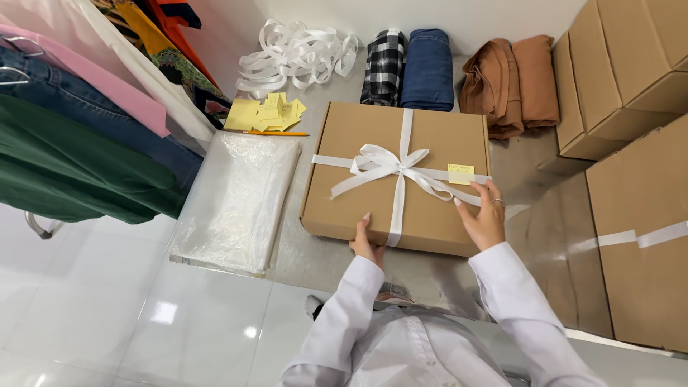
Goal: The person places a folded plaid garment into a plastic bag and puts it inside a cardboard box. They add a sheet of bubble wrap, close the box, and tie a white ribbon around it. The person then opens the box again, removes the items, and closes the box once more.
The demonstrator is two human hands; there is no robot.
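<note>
A flat brown cardboard box (pixel 358 186) lies on the grey floor mat, tied with a white ribbon bow (pixel 390 166). A small yellow sticky note (pixel 461 174) sits on its lid at the right. My left hand (pixel 365 242) grips the box's near edge, thumb on the lid. My right hand (pixel 484 216) rests on the near right corner, fingers spread on the lid beside the ribbon tail and just below the note. Both arms wear white sleeves.
A stack of clear plastic bags (pixel 240 201) lies left of the box. Yellow notes and a pencil (pixel 266 115), a heap of white ribbon (pixel 297 51) and folded clothes (pixel 459 72) lie behind. Cardboard cartons (pixel 631 143) stand right; hanging clothes (pixel 79 136) left.
</note>
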